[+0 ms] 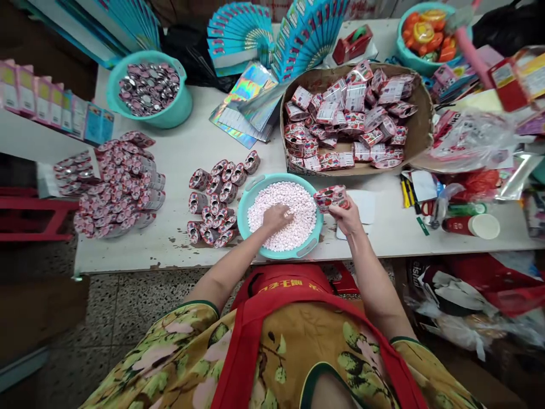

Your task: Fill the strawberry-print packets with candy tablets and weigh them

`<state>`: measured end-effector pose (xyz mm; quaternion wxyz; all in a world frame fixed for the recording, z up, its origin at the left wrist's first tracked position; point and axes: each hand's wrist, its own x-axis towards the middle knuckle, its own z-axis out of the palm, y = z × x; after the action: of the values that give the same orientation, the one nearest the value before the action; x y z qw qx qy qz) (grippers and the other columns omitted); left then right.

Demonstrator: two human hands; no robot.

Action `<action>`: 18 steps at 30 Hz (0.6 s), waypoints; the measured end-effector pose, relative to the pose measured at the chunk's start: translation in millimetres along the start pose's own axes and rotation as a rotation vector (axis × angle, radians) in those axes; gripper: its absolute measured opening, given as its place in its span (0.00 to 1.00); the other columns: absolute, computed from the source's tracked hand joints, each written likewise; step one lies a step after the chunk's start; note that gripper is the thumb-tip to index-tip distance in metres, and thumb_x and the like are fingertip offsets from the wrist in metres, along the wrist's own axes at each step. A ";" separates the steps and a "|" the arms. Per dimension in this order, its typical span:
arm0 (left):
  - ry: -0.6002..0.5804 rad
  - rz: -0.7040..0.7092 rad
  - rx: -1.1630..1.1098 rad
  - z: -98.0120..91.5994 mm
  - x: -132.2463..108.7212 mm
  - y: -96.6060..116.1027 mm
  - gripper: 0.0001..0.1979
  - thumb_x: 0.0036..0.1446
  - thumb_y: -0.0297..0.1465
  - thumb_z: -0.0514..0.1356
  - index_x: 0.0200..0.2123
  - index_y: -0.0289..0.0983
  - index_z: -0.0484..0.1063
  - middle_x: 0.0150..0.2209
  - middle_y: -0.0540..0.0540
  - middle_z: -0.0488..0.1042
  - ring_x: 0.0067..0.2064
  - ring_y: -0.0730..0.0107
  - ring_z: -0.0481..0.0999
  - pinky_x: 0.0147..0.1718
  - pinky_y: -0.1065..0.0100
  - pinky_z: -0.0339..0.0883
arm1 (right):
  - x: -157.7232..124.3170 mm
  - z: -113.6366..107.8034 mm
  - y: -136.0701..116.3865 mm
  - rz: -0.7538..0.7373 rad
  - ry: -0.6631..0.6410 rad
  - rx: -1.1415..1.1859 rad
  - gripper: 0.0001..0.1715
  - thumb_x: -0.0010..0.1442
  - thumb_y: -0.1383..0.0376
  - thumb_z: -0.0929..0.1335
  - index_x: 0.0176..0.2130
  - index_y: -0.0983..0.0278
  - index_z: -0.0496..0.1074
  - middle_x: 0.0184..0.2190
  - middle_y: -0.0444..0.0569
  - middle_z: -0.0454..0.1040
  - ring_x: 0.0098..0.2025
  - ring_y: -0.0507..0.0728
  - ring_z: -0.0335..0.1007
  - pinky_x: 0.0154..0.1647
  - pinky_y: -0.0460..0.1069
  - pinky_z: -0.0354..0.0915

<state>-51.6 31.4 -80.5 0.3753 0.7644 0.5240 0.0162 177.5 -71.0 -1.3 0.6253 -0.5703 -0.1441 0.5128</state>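
My left hand [276, 218] is down in a turquoise basin [243, 227] of small pale pink pellets [293, 199], its fingers curled in among them and partly hidden. To the right of the basin, my right hand [347, 215] grips a small red printed packet [331, 199] just above the rim. Left of the basin, several similar packets [215, 193] stand on end with their openings facing up. A cardboard tray [421, 153] behind my right hand holds a heap of more red and white packets [344, 113].
Flattened packets [119, 193] are stacked at the table's left. A turquoise tub [183, 108] of shiny round pieces stands behind them. Fanned blue cards [242, 37] and silvery sheets [247, 108] lie at the back. On the right are a paper cup [472, 225] and plastic bags [472, 139].
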 end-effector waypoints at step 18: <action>-0.220 -0.448 -1.585 -47.3 -3.8 0.1 0.28 0.60 0.53 0.54 0.47 0.34 0.73 0.34 0.44 0.77 0.28 0.71 0.73 0.24 0.70 0.69 | -109.1 39.8 60.4 0.070 0.202 -0.006 0.40 0.32 0.58 0.81 0.44 0.61 0.70 0.40 0.46 0.81 0.40 0.59 0.79 0.44 0.55 0.75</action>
<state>-73.0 54.7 -45.0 0.8460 0.1481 0.4574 0.2305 71.0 -147.0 3.2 0.6166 -0.6257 -0.0618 0.4737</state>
